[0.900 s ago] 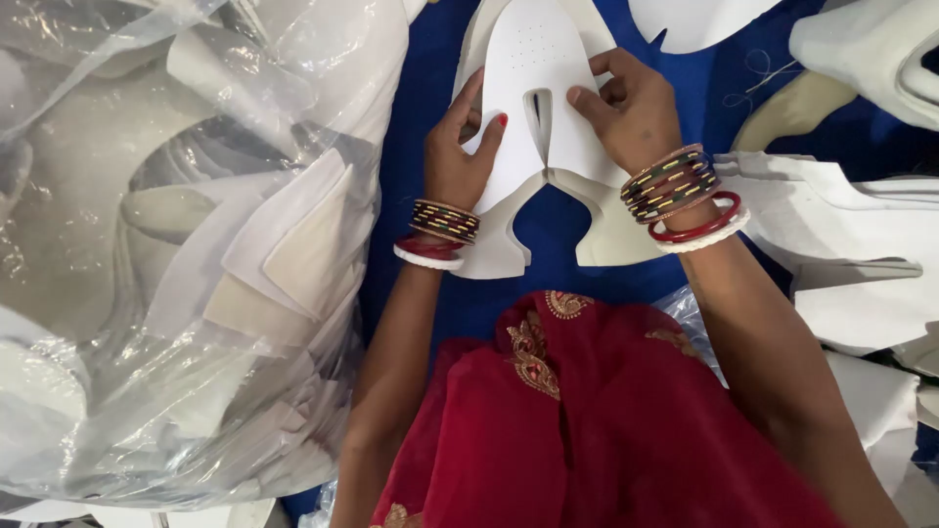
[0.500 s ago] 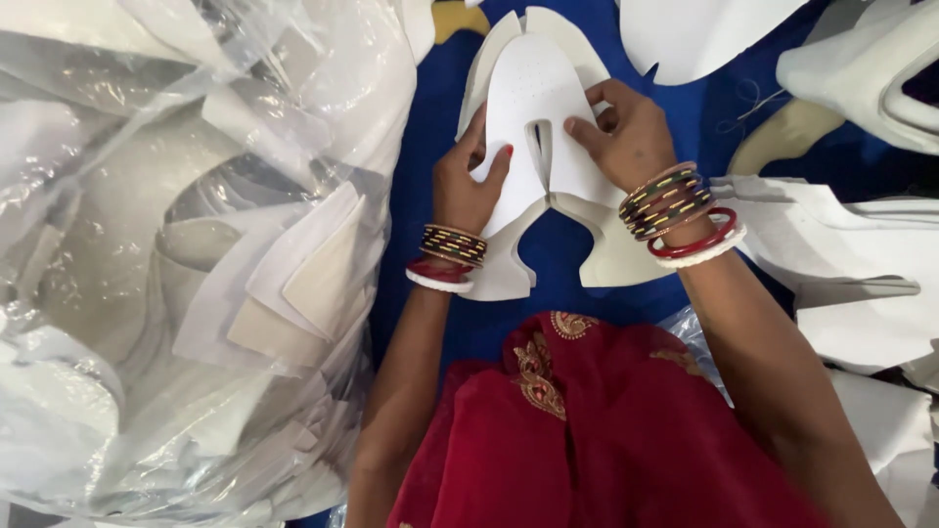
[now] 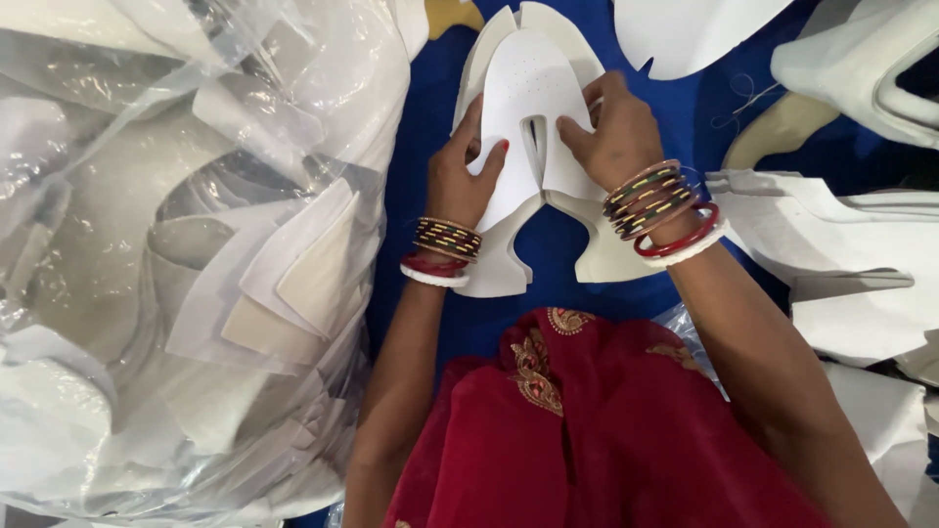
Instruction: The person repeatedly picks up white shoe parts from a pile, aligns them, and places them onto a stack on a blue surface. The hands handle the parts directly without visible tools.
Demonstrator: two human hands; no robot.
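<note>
Both hands are lining up a perforated white shoe-upper piece (image 3: 528,108) over a stack of the same cut on the blue cloth, near its far edge. The left hand (image 3: 460,176) pinches the piece's left wing; the right hand (image 3: 616,132) presses fingers flat beside the slit. Squaring the edges seems the careful part. At least two layers show. One clear plastic bag of cut pieces (image 3: 186,274) sits at the left.
</note>
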